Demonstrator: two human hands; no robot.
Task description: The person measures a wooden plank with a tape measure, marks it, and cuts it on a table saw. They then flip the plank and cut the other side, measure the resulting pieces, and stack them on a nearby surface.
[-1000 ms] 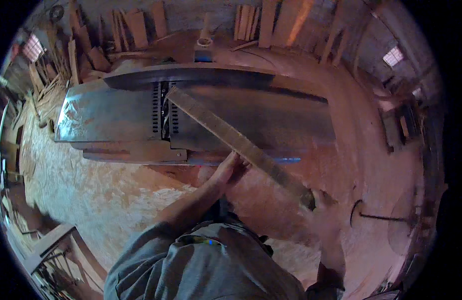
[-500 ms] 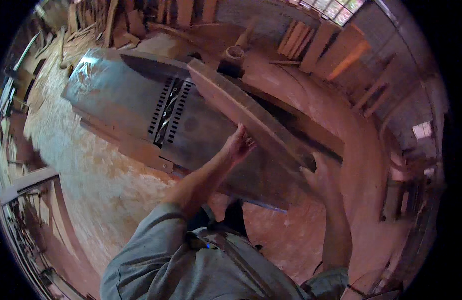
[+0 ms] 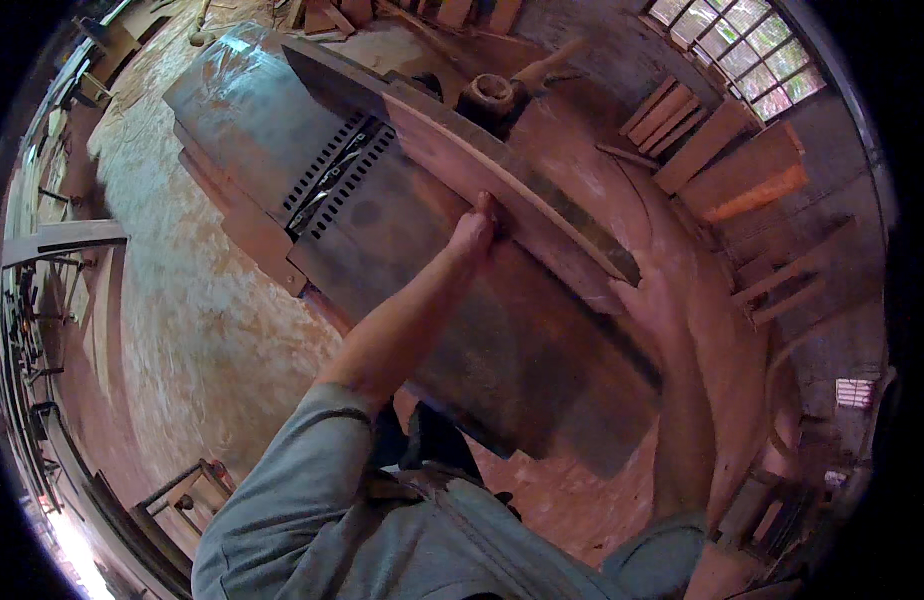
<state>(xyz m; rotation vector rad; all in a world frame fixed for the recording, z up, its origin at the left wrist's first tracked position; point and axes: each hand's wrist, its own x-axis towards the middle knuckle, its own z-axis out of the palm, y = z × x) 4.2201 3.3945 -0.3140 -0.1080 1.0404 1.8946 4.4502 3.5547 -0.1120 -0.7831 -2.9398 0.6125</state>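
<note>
A long wooden board (image 3: 542, 215) stands on its edge on the metal bed of a jointer (image 3: 432, 275), lying along the upright fence (image 3: 327, 80). Its far end is close to the slotted cutter opening (image 3: 332, 175), where the blade shows bare. My left hand (image 3: 474, 232) is pressed to the board's near face around mid-length, thumb upward and fingers curled in, partly hidden. At the board's near right end, my right hand (image 3: 650, 300) grips the end, its fingers partly out of sight behind the wood.
Beyond the fence rises a round pipe-like fitting (image 3: 494, 92). Planks (image 3: 717, 150) lean on the wall beneath a barred window (image 3: 747, 50). Sawdust covers the floor (image 3: 212, 330). A metal frame (image 3: 67, 240) stands at left.
The board has come down from a tilted, angled position to lie along the fence on the bed. Both hands moved with it, and my view has shifted.
</note>
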